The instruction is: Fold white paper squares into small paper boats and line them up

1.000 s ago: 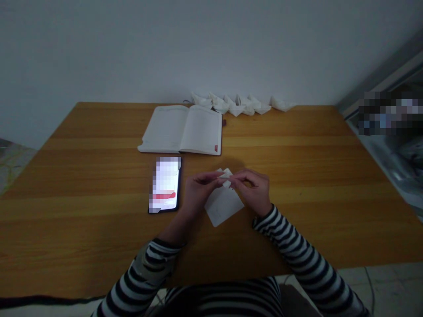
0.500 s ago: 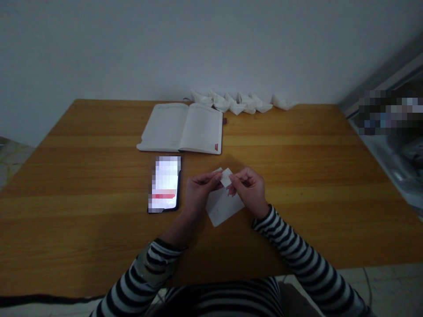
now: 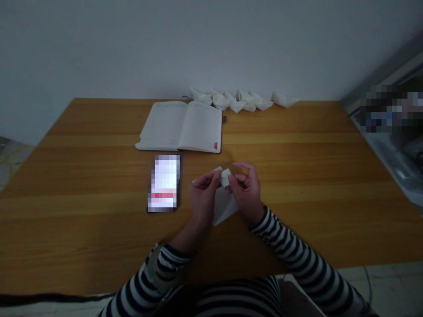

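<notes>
Near surface far edge: six paper boats, one open notebook; one phone closer in; left hand, right hand pinch one folded paper, partly hiding one sheet

We count six white folded-paper boats, one open white-paged notebook, one black-edged phone, one small folded white paper, at least one white sheet.

1. Your scene is dim, the wall a dull grey-blue.
2. The phone screen glows brightest; blocky pixels mask its content.
3. Similar blocks blot out clutter on your right.
4. Shadow deepens on the tabletop nearest you.
5. The small paper shows pale, its detail too soft to trace.
</notes>
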